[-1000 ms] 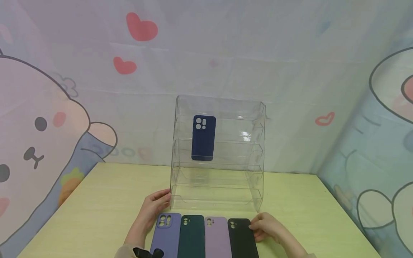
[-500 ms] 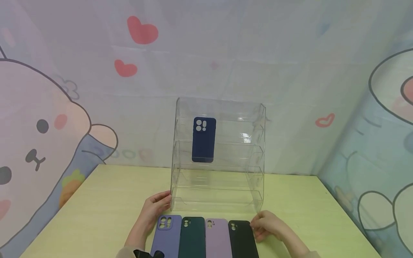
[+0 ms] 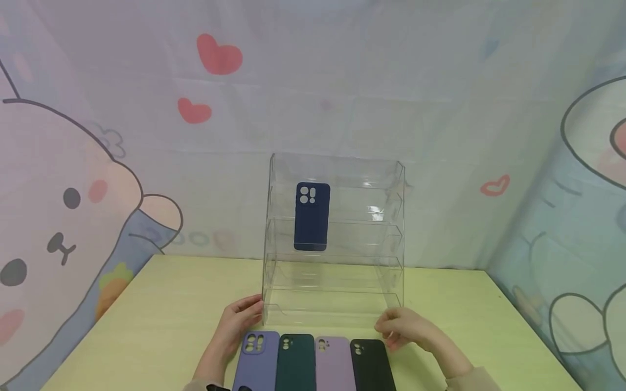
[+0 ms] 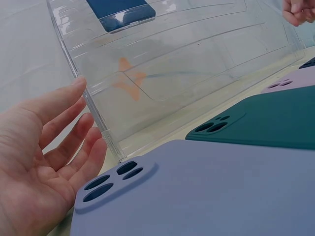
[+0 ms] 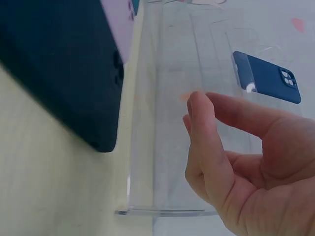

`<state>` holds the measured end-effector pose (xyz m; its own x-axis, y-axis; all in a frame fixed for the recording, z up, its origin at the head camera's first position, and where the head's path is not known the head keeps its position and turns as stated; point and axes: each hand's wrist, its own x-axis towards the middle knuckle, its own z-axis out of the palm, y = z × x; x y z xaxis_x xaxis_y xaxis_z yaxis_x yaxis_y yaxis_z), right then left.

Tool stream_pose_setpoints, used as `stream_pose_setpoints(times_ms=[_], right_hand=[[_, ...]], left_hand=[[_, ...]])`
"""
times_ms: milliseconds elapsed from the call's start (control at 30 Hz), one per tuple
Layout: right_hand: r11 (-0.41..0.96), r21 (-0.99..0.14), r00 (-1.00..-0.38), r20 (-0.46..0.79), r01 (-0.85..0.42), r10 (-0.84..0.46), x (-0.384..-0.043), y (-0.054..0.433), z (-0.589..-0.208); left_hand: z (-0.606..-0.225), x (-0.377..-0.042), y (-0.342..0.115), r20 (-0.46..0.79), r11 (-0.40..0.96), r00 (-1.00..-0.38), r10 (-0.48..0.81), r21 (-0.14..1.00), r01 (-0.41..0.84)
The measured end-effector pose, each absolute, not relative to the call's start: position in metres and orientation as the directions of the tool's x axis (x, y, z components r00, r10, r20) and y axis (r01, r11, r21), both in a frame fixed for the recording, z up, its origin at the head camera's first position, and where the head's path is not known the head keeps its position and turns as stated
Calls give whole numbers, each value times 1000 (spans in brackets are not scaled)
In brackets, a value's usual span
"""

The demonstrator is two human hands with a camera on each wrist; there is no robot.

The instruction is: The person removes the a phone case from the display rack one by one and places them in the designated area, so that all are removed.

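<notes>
A clear tiered plastic rack (image 3: 337, 304) stands on the table, with a dark blue phone case (image 3: 312, 217) upright in an upper tier. My left hand (image 3: 239, 320) touches the rack's lower left edge with its fingertips; in the left wrist view its fingers are relaxed. My right hand (image 3: 403, 327), loosely bent and holding nothing, hovers by the rack's lower right corner, apart from the black phone case (image 3: 373, 366). Beside that case lie a pink phone case (image 3: 335, 364), a dark green phone case (image 3: 296, 364) and a lavender phone case (image 3: 257, 364) in a row.
The yellow table (image 3: 195, 282) extends to both sides of the rack. Behind it hangs a printed cloth backdrop (image 3: 342, 125) with hearts and cartoon animals. The lower ends of the flat cases run past the bottom of the head view.
My right hand has left the black phone case's corner and risen slightly toward the rack. My left hand stays at the rack's edge. The head view has tilted up a little.
</notes>
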<state>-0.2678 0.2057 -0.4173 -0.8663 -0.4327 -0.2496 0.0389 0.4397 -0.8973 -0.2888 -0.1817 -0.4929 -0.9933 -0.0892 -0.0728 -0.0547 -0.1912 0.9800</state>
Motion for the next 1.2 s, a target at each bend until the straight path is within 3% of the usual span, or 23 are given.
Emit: stream_pose_setpoints(times_ms=[733,1200], right_hand=[[485,-871,-875,-175,-76,-451,-305,175,-326],[461,-879,-924,-72,-119,-376,-328,160,-289]], left_hand=[[-493,-288,-182,-73,-173,-993,-92,983,-56],[-495,-290,-182,-69,-179,-993,-93,983,-51]])
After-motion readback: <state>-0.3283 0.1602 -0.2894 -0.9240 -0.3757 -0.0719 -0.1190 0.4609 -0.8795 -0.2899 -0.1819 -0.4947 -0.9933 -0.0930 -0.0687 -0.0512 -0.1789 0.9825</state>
